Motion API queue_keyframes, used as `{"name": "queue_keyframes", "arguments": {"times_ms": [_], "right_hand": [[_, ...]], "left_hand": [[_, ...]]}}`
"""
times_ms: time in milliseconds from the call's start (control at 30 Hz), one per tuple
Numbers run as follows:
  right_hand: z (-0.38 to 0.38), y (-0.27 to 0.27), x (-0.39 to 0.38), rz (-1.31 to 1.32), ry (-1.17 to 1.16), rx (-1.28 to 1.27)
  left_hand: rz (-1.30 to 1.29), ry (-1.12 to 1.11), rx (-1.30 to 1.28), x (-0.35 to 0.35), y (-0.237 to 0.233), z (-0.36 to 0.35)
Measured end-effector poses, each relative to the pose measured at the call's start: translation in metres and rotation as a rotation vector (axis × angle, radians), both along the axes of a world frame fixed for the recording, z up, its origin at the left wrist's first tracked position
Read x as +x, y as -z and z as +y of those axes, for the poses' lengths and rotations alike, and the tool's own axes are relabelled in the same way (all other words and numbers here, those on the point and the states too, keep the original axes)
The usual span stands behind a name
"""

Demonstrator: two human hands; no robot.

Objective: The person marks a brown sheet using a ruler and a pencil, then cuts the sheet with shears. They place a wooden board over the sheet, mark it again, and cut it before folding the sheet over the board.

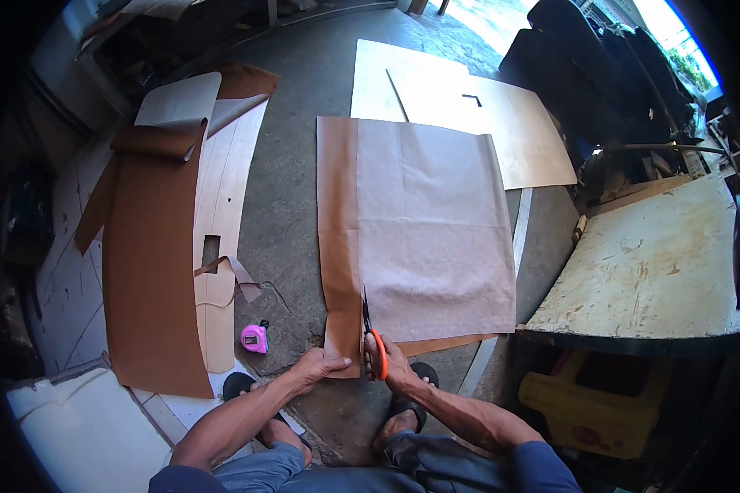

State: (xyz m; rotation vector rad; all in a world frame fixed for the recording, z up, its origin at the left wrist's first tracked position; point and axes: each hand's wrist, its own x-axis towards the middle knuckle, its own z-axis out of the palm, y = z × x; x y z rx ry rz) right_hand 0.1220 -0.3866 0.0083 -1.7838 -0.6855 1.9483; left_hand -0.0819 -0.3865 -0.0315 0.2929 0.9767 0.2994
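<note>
A large sheet of brown material [337, 205] lies on the floor, folded so that its pale underside [432, 230] faces up and a brown strip shows along the left. My left hand [316, 367] pinches the near end of that brown strip, thumb on top. In my right hand [384, 361] are scissors with orange handles [378, 353]. Their dark blades point away from me, along the line where the brown strip meets the pale fold.
To the left, another brown sheet [152, 271] partly covers a wooden panel [222, 181]. A pink tape measure [254, 338] sits near my left foot. Thin boards [526, 131] lie beyond the material. At right stands a worn pale tabletop [641, 263].
</note>
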Motion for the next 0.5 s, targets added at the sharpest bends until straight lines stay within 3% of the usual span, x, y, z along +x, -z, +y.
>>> {"name": "queue_keyframes", "arguments": {"times_ms": [67, 233, 433, 500], "right_hand": [[0.010, 0.003, -0.002, 0.060, 0.067, 0.013], [0.013, 0.008, -0.004, 0.012, -0.017, 0.060], [0.031, 0.005, -0.009, 0.104, 0.153, 0.025], [0.033, 0.009, -0.003, -0.022, -0.046, 0.133]], "left_hand": [[0.029, 0.010, -0.003, -0.001, 0.005, -0.002], [0.034, 0.003, 0.032, -0.001, 0.010, -0.005], [0.056, -0.006, 0.081, 0.002, 0.008, -0.005], [0.023, -0.043, 0.090, 0.002, 0.008, -0.006]]}}
